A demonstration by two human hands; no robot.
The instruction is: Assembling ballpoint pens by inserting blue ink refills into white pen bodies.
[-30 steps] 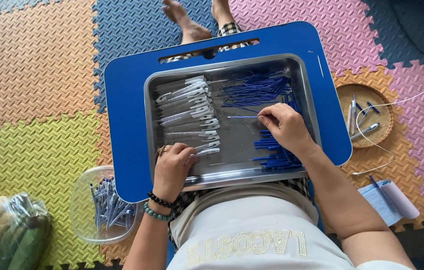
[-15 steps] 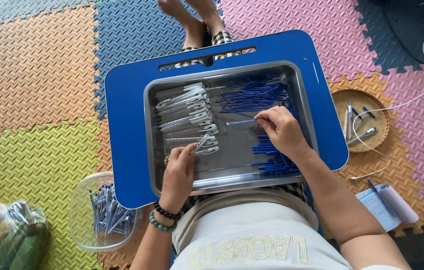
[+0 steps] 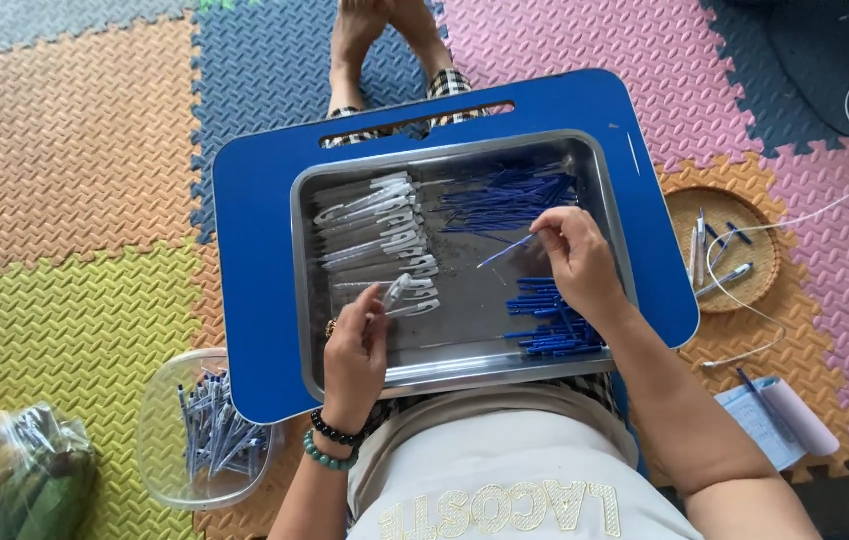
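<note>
A steel tray (image 3: 464,365) rests on a blue lap table (image 3: 254,240) across my legs. In the tray lie a row of white pen barrels (image 3: 374,225), a heap of thin blue refills (image 3: 504,200) at the far right and another blue pile (image 3: 549,320) near my right wrist. My left hand (image 3: 356,350) pinches one white barrel (image 3: 396,290) lifted off the tray's floor. My right hand (image 3: 574,260) holds a single blue refill (image 3: 506,250) pointing left toward the barrel.
A clear plastic tub (image 3: 199,435) with several assembled pens sits on the foam mat at lower left, beside a plastic bag (image 3: 14,480). A round woven basket (image 3: 724,250) with pens and a white cable lies to the right; a small notepad (image 3: 774,420) near it.
My left hand has picked a white barrel from the row and raised it. My right hand has drawn one blue refill out and turned it toward the left hand.
</note>
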